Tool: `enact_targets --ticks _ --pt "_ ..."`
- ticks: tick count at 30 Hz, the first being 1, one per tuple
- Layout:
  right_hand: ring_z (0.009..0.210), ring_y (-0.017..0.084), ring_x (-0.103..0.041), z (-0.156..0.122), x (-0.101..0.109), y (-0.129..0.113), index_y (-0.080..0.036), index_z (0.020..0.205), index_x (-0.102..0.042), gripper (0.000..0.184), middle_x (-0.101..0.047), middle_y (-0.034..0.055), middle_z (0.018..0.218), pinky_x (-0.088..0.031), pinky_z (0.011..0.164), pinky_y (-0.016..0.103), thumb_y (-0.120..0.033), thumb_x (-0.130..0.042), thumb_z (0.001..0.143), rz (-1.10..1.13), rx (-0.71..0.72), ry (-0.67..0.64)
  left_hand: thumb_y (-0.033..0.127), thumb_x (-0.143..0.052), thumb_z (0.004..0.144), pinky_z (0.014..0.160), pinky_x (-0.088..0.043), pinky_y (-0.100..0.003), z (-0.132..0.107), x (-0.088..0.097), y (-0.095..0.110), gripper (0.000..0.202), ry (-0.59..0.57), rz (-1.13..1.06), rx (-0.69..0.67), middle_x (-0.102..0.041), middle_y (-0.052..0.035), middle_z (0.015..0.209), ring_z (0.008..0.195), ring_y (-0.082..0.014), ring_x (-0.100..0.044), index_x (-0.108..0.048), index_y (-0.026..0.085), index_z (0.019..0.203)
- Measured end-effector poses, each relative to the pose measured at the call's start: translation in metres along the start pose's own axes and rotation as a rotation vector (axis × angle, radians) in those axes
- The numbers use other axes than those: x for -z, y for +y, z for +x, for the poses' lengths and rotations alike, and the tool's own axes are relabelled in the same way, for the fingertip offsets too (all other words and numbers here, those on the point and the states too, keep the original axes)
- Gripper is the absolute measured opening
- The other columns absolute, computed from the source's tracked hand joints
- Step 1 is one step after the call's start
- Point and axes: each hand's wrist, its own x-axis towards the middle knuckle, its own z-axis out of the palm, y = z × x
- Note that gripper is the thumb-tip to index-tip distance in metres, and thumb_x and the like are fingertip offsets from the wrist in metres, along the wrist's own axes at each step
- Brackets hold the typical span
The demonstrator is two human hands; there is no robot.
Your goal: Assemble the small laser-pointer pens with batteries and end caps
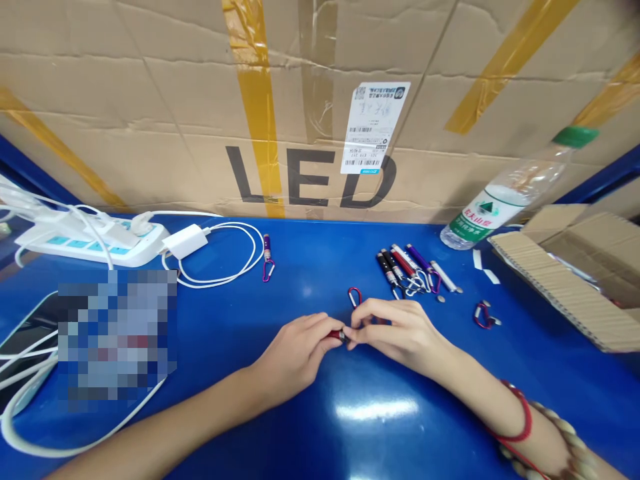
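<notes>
My left hand and my right hand meet at the middle of the blue table, both pinched on a small red keychain flashlight. A red carabiner clip shows just behind my right hand's fingers. Several more keychain flashlights in red, black, purple and silver lie in a pile behind my right hand. A single purple flashlight with its clip lies farther left. Another red carabiner lies to the right.
A large cardboard box marked LED walls off the back. A tilted water bottle leans at right, beside an open cardboard box. A white power strip, a charger with cable and a phone sit at left.
</notes>
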Motion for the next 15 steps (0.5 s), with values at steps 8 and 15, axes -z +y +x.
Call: enact_targets --ticks 8,15 --pt "0.061 0.007 -0.057 -0.005 -0.007 0.003 -0.020 0.074 -0.068 0.019 -0.061 0.0023 0.080 -0.042 0.055 0.019 -0.020 -0.055 0.087 0.208 -0.090 -0.070 0.010 -0.041 0.089 0.067 -0.048 -0.026 -0.005 -0.002 0.001 0.013 -0.037 -0.055 0.073 -0.066 -0.0023 0.086 0.077 -0.0162 -0.063 -0.043 0.021 0.081" --pt "0.060 0.009 -0.055 -0.001 -0.016 -0.005 -0.017 0.061 -0.067 0.016 -0.058 0.0006 0.068 -0.043 0.058 0.022 -0.021 -0.067 0.077 0.488 -0.333 0.025 0.014 -0.039 0.091 0.064 -0.048 -0.026 -0.008 -0.007 -0.003 0.016 0.085 0.046 -0.037 -0.065 -0.0026 0.077 0.072 -0.0171 -0.064 -0.044 0.020 0.077"
